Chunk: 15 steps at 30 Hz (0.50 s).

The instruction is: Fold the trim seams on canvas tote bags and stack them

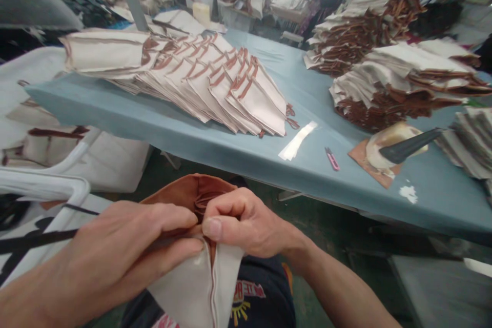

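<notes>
Over my lap I hold a cream fabric piece with a brown lining (200, 287). My left hand (126, 251) pinches its top edge from the left, fingers closed on the cloth. My right hand (246, 223) grips the same edge from the right, thumb pressed down and fingers curled into the brown fold (192, 192). The two hands touch at the seam. The cream cloth hangs down between my wrists.
A blue-grey table (215, 138) stands ahead with a fanned row of cream pieces (215, 82), tall stacks (400, 82) at the right, a pink cutter (332, 158), a white strip (298, 140) and a dark-handled tool (409, 146). A white frame (57, 184) stands at the left.
</notes>
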Each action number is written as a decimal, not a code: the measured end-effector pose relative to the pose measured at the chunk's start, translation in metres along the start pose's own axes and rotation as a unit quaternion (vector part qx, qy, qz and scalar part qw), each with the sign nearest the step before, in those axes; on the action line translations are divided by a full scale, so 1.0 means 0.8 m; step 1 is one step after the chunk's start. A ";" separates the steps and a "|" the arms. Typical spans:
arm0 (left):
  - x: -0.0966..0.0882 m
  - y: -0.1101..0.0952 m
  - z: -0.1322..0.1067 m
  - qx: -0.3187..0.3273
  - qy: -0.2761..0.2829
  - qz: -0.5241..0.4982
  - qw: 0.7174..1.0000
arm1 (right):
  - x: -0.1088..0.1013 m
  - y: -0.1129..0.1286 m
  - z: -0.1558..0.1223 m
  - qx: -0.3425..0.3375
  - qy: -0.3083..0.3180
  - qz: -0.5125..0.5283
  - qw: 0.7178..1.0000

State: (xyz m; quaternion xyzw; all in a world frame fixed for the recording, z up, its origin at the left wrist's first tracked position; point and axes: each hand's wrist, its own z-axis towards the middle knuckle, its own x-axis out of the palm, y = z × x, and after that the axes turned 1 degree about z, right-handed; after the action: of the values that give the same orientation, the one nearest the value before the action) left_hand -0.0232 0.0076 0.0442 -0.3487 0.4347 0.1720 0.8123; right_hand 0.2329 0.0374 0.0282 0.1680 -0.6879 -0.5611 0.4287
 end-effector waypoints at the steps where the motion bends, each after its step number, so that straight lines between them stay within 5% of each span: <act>1: -0.001 -0.002 0.002 0.012 -0.019 0.002 1.000 | 0.000 0.003 -0.002 -0.007 -0.006 -0.035 0.999; 3: -0.004 -0.003 0.009 0.025 -0.036 -0.021 0.999 | 0.003 0.008 -0.005 -0.039 -0.023 -0.106 0.993; 9: 0.003 0.022 0.029 -0.020 0.083 -0.245 0.966 | 0.021 0.006 0.001 -0.115 -0.059 -0.176 0.976; 15: 0.072 0.031 0.035 -0.069 0.034 -0.328 0.942 | 0.028 0.000 0.020 -0.087 -0.059 -0.114 0.988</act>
State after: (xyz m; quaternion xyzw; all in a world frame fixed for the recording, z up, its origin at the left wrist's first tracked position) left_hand 0.0112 0.0435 -0.0034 -0.5328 0.3105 -0.0860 0.7825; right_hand 0.2080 0.0315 0.0374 0.1740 -0.6369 -0.6726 0.3342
